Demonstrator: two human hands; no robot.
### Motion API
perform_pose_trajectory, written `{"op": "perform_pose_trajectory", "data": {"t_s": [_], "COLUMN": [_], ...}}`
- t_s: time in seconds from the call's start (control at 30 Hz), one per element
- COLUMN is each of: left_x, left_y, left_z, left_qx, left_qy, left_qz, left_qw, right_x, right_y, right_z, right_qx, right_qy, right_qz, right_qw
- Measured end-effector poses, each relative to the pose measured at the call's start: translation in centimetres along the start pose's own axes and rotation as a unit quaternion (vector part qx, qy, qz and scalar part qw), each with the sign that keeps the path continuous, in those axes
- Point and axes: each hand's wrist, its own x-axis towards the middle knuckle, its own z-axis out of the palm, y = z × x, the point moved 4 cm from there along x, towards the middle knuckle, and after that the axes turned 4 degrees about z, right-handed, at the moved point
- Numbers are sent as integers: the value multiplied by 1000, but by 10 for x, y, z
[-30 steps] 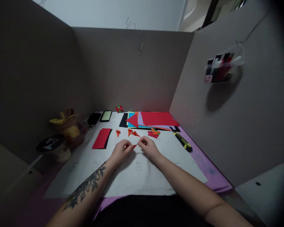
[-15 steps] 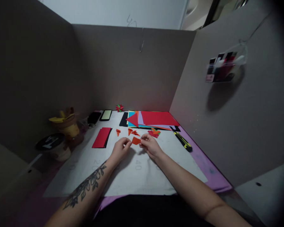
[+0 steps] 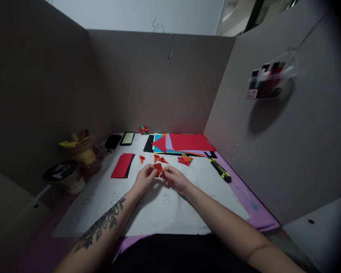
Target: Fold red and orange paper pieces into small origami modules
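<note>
A small orange paper square (image 3: 158, 169) is held just above the white sheet, between my two hands. My left hand (image 3: 145, 177) pinches its left edge between thumb and fingers. From the right, my right hand (image 3: 174, 179) has its fingertips closed at the paper's lower right edge. Just beyond the hands lie several folded orange paper pieces (image 3: 161, 160). To their right is a small pile of red, orange and green paper cutouts (image 3: 185, 160). A stack of red paper rectangles (image 3: 122, 165) rests to the left of my left hand.
Large coloured sheets (image 3: 191, 142) are stacked at the back right, with a yellow-black utility knife (image 3: 220, 170) nearer. A phone (image 3: 127, 138) and a red-green paper flower (image 3: 143, 130) are at the back. Lidded cup (image 3: 71, 182) and pot (image 3: 83, 151) stand left. Grey panels enclose three sides.
The orange square has moved slightly left and turned so that it stands more upright. My right hand has come left and nearer to my left hand.
</note>
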Motion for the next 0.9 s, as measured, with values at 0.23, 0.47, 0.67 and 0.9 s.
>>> {"op": "perform_pose_trajectory", "data": {"t_s": [0.23,0.47,0.67,0.9], "left_x": [-2,-7,-9,-8], "left_y": [-2,7,5,5], "left_z": [5,9,10,10], "left_qx": [12,100,128,146], "left_qy": [-17,-72,-94,-89], "left_qz": [10,36,56,69], "left_qw": [1000,992,986,983], "right_x": [-2,-4,-3,3], "right_y": [-4,-13,-12,-8], "right_z": [0,-3,1,-12], "right_qx": [-126,-82,-49,-6], "right_qy": [48,80,72,121], "right_qz": [-114,-149,-137,-106], "right_qw": [984,982,987,987]}}
